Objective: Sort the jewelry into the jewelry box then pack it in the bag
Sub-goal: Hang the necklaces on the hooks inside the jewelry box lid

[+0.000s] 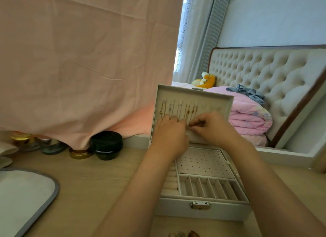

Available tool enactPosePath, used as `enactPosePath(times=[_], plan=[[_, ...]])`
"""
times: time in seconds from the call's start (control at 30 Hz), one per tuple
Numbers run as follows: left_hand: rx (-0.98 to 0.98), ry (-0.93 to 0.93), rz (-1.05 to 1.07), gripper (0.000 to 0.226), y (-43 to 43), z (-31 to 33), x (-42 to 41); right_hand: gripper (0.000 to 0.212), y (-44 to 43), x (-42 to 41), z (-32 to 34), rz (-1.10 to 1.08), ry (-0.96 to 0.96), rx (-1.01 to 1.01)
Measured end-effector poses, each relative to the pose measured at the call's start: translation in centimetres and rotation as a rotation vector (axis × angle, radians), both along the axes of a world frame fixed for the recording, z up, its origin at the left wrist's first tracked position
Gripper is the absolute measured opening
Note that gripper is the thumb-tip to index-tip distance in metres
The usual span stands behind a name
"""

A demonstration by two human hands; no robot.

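Both forearms reach over the open jewelry box point(202, 213) to its upright lid point(194, 93). Right hand point(211, 128): fingertips pinched together on the lower end of a gold chain point(187, 113) hanging inside the lid. Left hand point(169, 132): fingers curled against the lid's lower band, just beside the right hand; whether it grips anything cannot be told. Other chains point(161, 109) hang above the left hand. The box stands on the bench point(91, 180). Left of the box: black jar point(106, 145), gold tin point(81, 153), pink cloth point(79, 60) draped behind them.

The jewelry box point(202, 208) stands on the table point(91, 189), jars point(105, 145) to its left.
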State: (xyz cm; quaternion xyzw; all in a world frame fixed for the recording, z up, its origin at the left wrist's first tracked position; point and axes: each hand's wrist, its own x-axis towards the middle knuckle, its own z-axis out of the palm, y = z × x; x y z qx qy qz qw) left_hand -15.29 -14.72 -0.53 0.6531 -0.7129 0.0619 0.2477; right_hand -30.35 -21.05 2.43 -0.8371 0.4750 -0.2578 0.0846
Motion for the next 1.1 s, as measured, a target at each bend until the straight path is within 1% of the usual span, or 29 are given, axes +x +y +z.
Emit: enactPosePath(times=[0.13,0.27,0.47,0.57,0.67,0.73,0.8,0.83,0.93,1.0,1.1], plan=[[0.016,-0.002,-0.002,0.037,-0.1,0.1,0.0,0.019,0.4,-0.2,-0.4,-0.057,0.007,-0.045],[0.021,0.003,0.003,0.039,-0.1,0.2,-0.1,0.020,0.9,-0.4,-0.8,-0.047,0.040,-0.007],[0.079,-0.004,0.006,0.043,0.2,0.9,-0.5,0.024,1.6,-2.1,-0.7,-0.015,-0.050,0.042],[0.090,-0.004,-0.012,0.046,1.0,1.7,-1.4,0.021,2.7,-4.6,-0.1,-0.028,-0.131,0.036],[0.084,0.049,-0.067,0.045,2.1,2.3,-3.1,0.017,4.1,-7.8,0.2,-0.037,-0.174,0.049],[0.103,0.122,-0.131,0.042,3.0,2.6,-4.7,0.015,5.1,-10.2,0.1,-0.055,-0.178,0.066],[0.144,0.204,-0.210,0.038,3.8,2.6,-6.6,0.014,5.9,-12.5,-0.2,-0.096,-0.143,0.097],[0.164,0.209,-0.246,0.036,4.1,2.5,-7.7,0.013,6.3,-13.4,-0.5,-0.118,-0.108,0.122],[0.218,0.130,-0.332,0.032,4.6,1.5,-10.5,0.010,7.5,-15.4,-1.6,-0.147,0.017,0.222],[0.251,0.064,-0.352,0.031,4.5,1.0,-12.0,0.009,8.2,-16.3,-2.5,-0.144,0.045,0.291],[0.308,-0.040,-0.353,0.031,3.9,0.7,-13.6,0.014,8.8,-16.9,-3.4,-0.153,0.126,0.330]])
